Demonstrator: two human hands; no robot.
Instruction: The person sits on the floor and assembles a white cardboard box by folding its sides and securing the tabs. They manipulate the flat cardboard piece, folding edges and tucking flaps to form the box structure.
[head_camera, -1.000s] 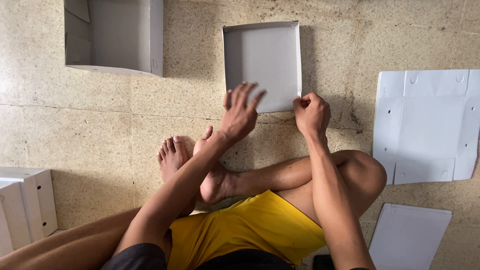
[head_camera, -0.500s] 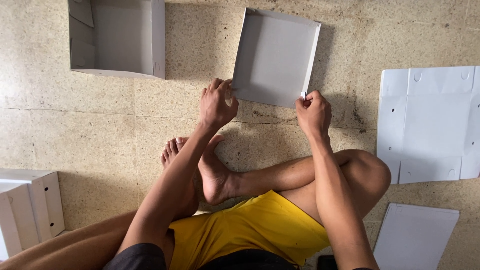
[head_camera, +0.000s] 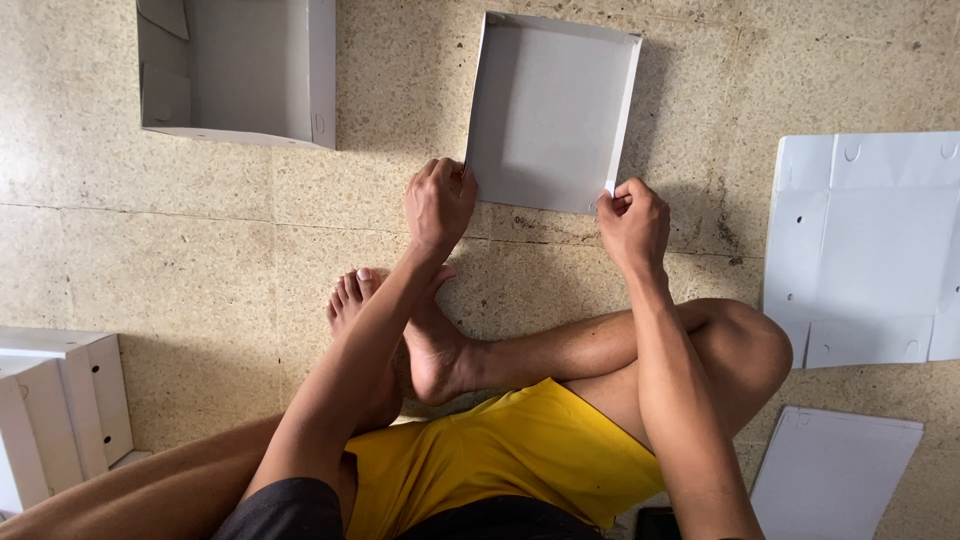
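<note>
A: Hands first. What have they got?

B: Left hand (head_camera: 438, 203) pinches the near-left corner of the shallow white cardboard tray (head_camera: 553, 110), and right hand (head_camera: 632, 222) pinches the near-right corner. Both are clamped on the tray's near edge, set well apart.

A: Where does the tray lie?

B: Flat on the speckled stone floor (head_camera: 200, 250), just beyond my fingertips, slightly skewed. A deeper white cardboard box (head_camera: 240, 70) sits beyond and outboard of my left hand; a flat unfolded white cardboard sheet (head_camera: 865, 240) lies outboard of my right.

A: How would you handle it?

B: I'd keep even grip at both corners so the thin wall doesn't buckle, and move both hands together.
</note>
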